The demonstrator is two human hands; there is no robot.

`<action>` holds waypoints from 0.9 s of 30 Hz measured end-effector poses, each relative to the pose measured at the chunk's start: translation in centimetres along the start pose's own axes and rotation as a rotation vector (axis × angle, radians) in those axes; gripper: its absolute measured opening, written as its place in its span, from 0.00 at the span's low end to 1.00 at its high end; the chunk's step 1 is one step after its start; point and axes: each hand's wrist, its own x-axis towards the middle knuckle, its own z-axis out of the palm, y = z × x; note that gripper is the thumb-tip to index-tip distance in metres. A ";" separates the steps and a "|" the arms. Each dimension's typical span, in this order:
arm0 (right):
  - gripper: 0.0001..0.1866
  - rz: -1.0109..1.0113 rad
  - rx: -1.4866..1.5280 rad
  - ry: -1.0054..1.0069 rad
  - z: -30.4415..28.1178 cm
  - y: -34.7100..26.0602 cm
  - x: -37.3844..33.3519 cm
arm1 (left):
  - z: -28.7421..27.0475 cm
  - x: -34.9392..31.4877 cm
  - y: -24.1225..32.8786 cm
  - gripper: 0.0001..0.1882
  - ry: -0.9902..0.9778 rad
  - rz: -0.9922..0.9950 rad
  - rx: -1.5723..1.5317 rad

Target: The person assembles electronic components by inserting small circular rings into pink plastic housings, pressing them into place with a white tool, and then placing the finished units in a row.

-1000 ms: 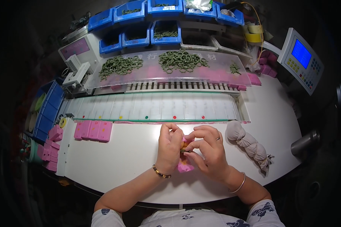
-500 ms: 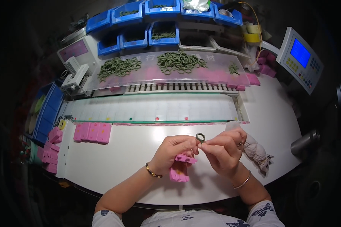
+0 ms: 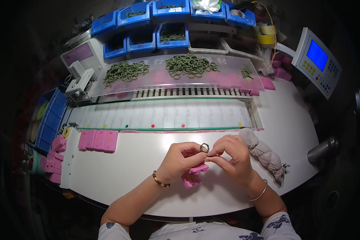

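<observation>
A small dark green ring (image 3: 204, 147) stands up between my hands at the near middle of the table. My left hand (image 3: 181, 161) pinches its lower edge with the thumb and a finger. The fingertips of my right hand (image 3: 233, 157) meet at the same lower edge, closed on it; the exact contact is partly hidden. A pink rubber mould (image 3: 191, 180) hangs open below my left hand, held by its lower fingers, with one half (image 3: 199, 169) above the other. Those fingers are mostly hidden.
A grey cloth bundle (image 3: 266, 155) lies right of my right hand. Pink mould blocks (image 3: 98, 140) sit at the left. Beyond runs a conveyor (image 3: 164, 114) under a clear shelf (image 3: 232, 78) with piled green rings (image 3: 190, 66). Blue bins (image 3: 172, 36) stand behind; a control panel (image 3: 318, 60) stands right.
The ring has shifted slightly left, to my left thumb, and my right hand has followed it. The mould has tilted and drawn up. Coloured dots on the conveyor have moved left.
</observation>
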 end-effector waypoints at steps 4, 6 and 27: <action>0.06 0.158 0.210 -0.054 0.0 0.6 -0.3 | 0.0 0.0 -0.1 0.05 0.038 0.054 0.231; 0.06 0.302 0.410 -0.108 -0.1 0.7 -0.3 | 0.1 0.0 -0.4 0.05 0.031 0.097 0.248; 0.11 0.676 0.873 -0.165 0.9 1.2 -1.0 | -0.8 0.1 -0.1 0.05 -0.087 -0.031 0.267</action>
